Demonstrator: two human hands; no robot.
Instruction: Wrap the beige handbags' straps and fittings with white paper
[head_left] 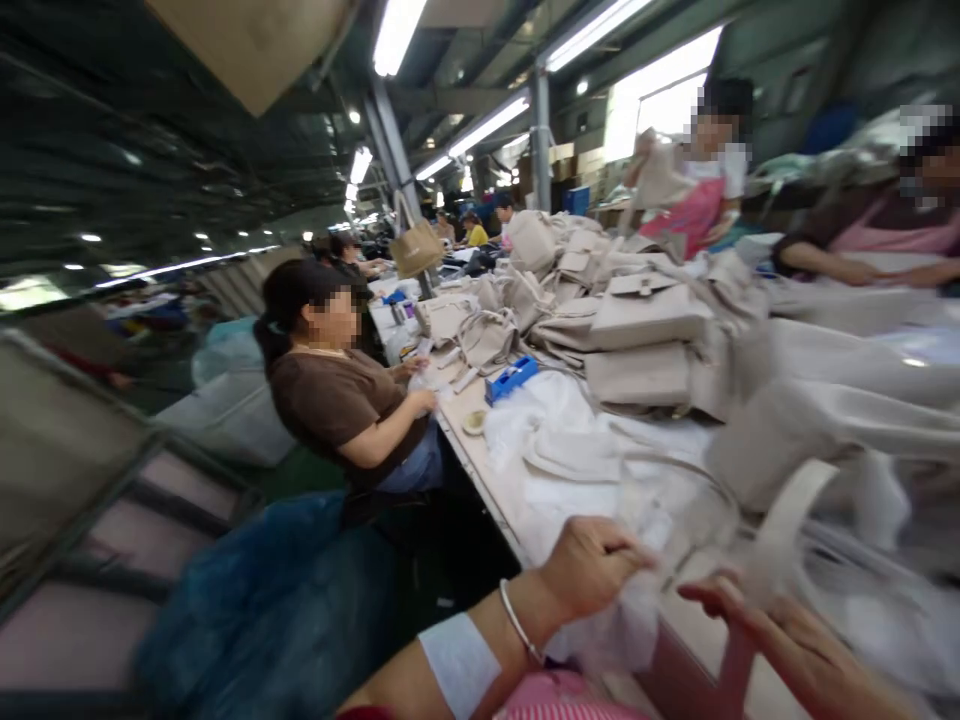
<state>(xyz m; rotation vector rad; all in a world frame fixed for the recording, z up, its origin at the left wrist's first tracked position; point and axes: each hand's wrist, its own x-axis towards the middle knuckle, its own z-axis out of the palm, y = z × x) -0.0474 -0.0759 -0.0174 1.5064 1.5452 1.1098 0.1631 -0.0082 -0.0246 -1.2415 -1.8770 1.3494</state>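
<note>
Thin white translucent wrapping [634, 625] hangs below my left hand [596, 565], whose fingers are closed in a pinch on it. A white bangle [516, 620] circles the left wrist, and a pale patch [459, 662] covers part of the forearm. To the right, my right hand [787, 625] is blurred, its fingers stretched towards the left hand. Beneath both hands lies a beige bag [679, 655], partly hidden, and a strip like a strap runs down under the right fingers. A curved beige handle [799, 510] rises just behind the right hand.
Beige handbags [645, 315] are heaped along the worktable [480, 455]. A blue tape dispenser [511, 380] and a small round roll [474, 422] lie near its edge. A seated co-worker [345, 390] is on the left; others stand across. Blue plastic [277, 610] bulges at lower left.
</note>
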